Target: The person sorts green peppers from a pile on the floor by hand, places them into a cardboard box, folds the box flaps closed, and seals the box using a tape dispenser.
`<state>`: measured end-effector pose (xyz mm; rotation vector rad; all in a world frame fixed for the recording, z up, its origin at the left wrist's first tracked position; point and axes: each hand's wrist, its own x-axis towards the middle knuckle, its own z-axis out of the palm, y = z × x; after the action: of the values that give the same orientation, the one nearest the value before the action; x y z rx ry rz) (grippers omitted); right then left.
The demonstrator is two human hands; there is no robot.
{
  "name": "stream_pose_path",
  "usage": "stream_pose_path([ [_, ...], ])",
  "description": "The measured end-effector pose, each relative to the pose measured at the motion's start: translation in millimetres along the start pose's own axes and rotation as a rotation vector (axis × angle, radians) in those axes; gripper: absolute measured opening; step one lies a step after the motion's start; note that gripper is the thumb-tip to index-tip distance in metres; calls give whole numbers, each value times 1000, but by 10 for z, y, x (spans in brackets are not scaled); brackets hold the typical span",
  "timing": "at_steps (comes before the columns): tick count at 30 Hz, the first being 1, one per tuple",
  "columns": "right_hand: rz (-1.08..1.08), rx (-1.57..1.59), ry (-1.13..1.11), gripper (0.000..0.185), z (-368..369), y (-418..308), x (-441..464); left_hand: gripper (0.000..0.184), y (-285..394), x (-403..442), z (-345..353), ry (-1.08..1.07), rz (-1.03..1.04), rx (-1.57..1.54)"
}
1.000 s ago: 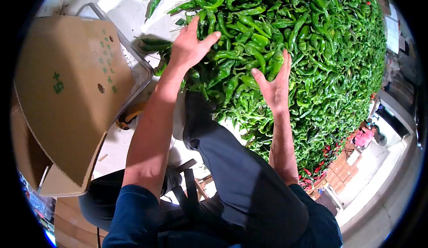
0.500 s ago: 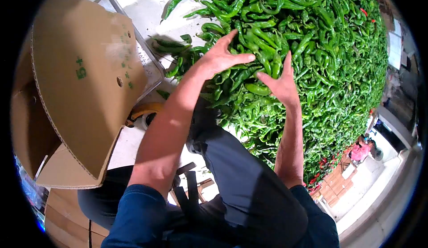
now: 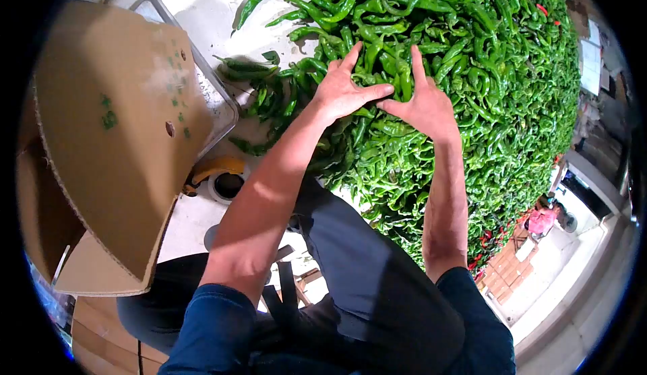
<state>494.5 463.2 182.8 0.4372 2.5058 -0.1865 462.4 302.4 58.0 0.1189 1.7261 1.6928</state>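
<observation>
On the cardboard box (image 3: 125,179) at the left of the frame, we can make out a green mark (image 3: 108,111) that looks like a 5 below a plus sign. Towards the box's right edge, we find smaller green printing (image 3: 178,99), too blurred to read.

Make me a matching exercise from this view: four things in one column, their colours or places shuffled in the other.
1. Cardboard box
2. Peppers
3. Left hand
4. Sleeves

A. Dark blue
B. At the heap, on the side nearer the box
C. Brown with green marks
D. Heaped up, mostly green

Pairs: 1-C, 2-D, 3-B, 4-A
</observation>
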Motion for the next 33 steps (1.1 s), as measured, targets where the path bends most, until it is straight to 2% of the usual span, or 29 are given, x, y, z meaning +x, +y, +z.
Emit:
stream_pose_path([
  [3, -89, 192, 36, 126, 131, 170, -110, 100, 3, -121, 120, 9, 103, -48],
  [4, -104, 258, 36, 125, 172, 186, -202, 96, 379, -358, 44, -32, 58, 71],
  [5, -152, 428, 55, 121, 202, 184, -301, 96, 337, -444, 152, 0, 63, 96],
  [7, -166, 492, 176, 118, 374, 189, -389, 97, 199, -461, 310, 89, 86, 10],
  [11, -114, 650, 188, 117, 542, 254, -201, 102, 87, -246, 359, 164, 165, 31],
  [13, -198, 687, 179, 115, 539, 311, -244, 95, 182, -337, 359, 145, 151, 55],
  [15, -175, 917, 148, 114, 522, 278, -413, 91, 299, -508, 394, 145, 170, 133],
  [16, -153, 944, 158, 115, 486, 230, -518, 88, 422, -618, 424, 173, 150, 208],
  [17, -268, 1034, 185, 116, 554, 306, -569, 86, 534, -708, 428, 140, 139, 117],
  [19, -272, 1117, 261, 115, 565, 278, -689, 85, 639, -826, 503, 155, 188, 229],
  [20, -257, 1050, 293, 115, 533, 298, -759, 85, 679, -882, 534, 162, 215, 284],
  [23, -203, 1123, 364, 115, 394, 276, -931, 85, 902, -1015, 561, 154, 264, 278],
  [25, -237, 974, 443, 117, 296, 332, -1005, 85, 1021, -1077, 582, 156, 325, 247],
  [28, -302, 1007, 507, 114, 88, 279, -1210, 84, 1291, -1235, 544, 147, 377, 207],
  [29, -293, 1034, 503, 117, -23, 233, -1306, 85, 1399, -1303, 523, 143, 391, 187],
  [31, -304, 1320, 475, 124, -270, 30, -1457, 86, 1671, -1456, 467, 137, 388, 227],
  [33, -306, 1277, 481, 135, -526, -108, -1600, 86, 1929, -1606, 394, 182, 459, 216],
])
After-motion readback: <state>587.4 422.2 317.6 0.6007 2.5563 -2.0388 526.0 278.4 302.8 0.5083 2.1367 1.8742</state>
